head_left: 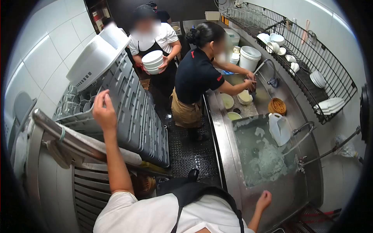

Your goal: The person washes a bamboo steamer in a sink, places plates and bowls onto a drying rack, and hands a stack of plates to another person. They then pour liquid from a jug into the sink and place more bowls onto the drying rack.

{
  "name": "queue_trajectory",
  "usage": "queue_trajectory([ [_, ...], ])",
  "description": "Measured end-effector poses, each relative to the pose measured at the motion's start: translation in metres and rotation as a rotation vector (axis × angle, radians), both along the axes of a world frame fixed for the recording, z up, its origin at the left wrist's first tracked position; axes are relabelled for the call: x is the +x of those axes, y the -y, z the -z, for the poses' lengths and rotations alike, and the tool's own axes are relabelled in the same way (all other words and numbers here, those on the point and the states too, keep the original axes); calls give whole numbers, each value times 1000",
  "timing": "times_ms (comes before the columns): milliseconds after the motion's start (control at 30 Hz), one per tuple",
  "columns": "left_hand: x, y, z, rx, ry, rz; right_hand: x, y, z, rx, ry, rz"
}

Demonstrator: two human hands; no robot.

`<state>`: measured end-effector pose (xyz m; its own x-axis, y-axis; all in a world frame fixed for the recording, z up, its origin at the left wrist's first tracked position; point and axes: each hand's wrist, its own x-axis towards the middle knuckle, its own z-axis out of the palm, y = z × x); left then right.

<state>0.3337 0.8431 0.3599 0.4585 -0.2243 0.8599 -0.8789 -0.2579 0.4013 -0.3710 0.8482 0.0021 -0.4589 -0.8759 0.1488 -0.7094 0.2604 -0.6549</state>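
My left hand [104,111] is raised beside a tall stack of grey racks [134,105]. Its fingers point upward, partly bent, with nothing visible in them. Drinking glasses [70,103] fill the top rack just behind that hand, and a white plastic basket [91,58] is tipped on top. My right hand [264,200] hovers by the near end of the steel sink [231,167], its fingers curled in, with no object visible. Cloudy water [248,147] stands in the basin, where a white plastic jug [279,130] floats or leans at the far side. A tap [305,128] runs into it.
A co-worker in a dark shirt [200,73] works at the farther basin, near bowls [244,97] and a wicker basket [276,105]. Another person carries stacked white bowls [152,61] in the aisle. A wire shelf [307,66] with dishes runs along the right wall. The floor mat [192,155] looks wet.
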Motion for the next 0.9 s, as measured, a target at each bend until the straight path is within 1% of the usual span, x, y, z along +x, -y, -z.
queue_trajectory([
  [33,-2,-6,-8,36,27,-52,-25,-19,1,16,-50,106],
  [133,11,-21,-22,149,-17,-166,-94,-63,10,64,-206,314],
  [233,22,-23,-29,269,78,-243,-143,-101,1,173,-282,292],
  [267,13,-23,-37,334,10,-256,-152,-110,0,201,-271,311],
  [367,13,-23,-47,404,36,-328,-162,-136,5,159,-401,408],
  [433,12,-27,-52,428,-1,-353,-169,-149,17,191,-431,431],
  [500,34,-32,-51,497,-43,-397,-170,-158,20,241,-423,429],
  [533,42,-33,-50,563,-85,-433,-168,-161,19,276,-401,414],
  [567,50,-31,-42,574,-77,-449,-168,-164,19,312,-379,399],
  [633,61,-28,-26,597,-62,-483,-176,-170,38,233,-481,376],
  [667,51,-28,-22,646,-46,-507,-176,-172,39,193,-533,363],
  [767,34,-29,-20,658,43,-543,-177,-170,31,311,-522,356],
  [867,38,-26,-18,592,14,-547,-164,-166,5,329,-467,465],
  [900,37,-24,-19,583,-3,-559,-172,-167,13,318,-504,492],
])
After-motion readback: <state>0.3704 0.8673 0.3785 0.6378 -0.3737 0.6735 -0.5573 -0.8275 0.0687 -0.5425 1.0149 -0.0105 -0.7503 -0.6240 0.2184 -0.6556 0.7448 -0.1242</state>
